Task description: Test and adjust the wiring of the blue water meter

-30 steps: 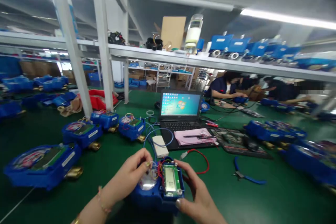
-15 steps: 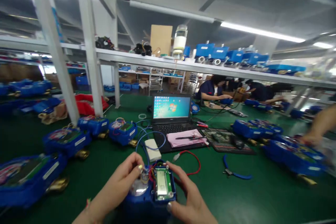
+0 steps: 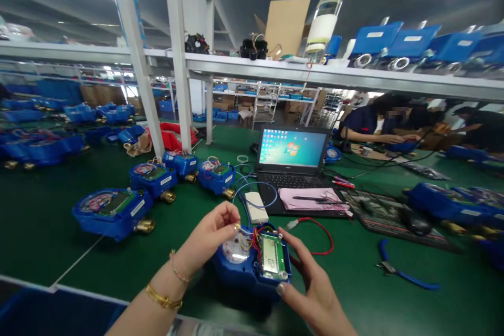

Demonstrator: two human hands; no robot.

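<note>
A blue meter (image 3: pixel 252 278) with an open top sits on the green table in front of me. Its display (image 3: pixel 271 254) sits on a green board and shows dark characters. Beside the board are a clear round window (image 3: pixel 236 249) and a bundle of red, yellow and black wires (image 3: pixel 256 239). My left hand (image 3: pixel 216 231) is over the window, thumb and forefinger pinched on a thin wire whose end the fingertips hide. My right hand (image 3: pixel 311 283) grips the meter's right side, fingers at the far corner and thumb at the near one.
Behind the meter are a white box (image 3: pixel 256 209) with a blue cable, a red cable (image 3: pixel 325 233) and a laptop (image 3: pixel 293 155) bearing a pink cloth (image 3: pixel 307 199). Blue pliers (image 3: pixel 405 273) lie right. More meters (image 3: pixel 114 212) stand left. A shelf (image 3: pixel 252 65) crosses above; people work beyond.
My view has swung left and tilted down, so things sit further right in it. Characters now show on the display, which looked blank before. Both hands stay at the meter.
</note>
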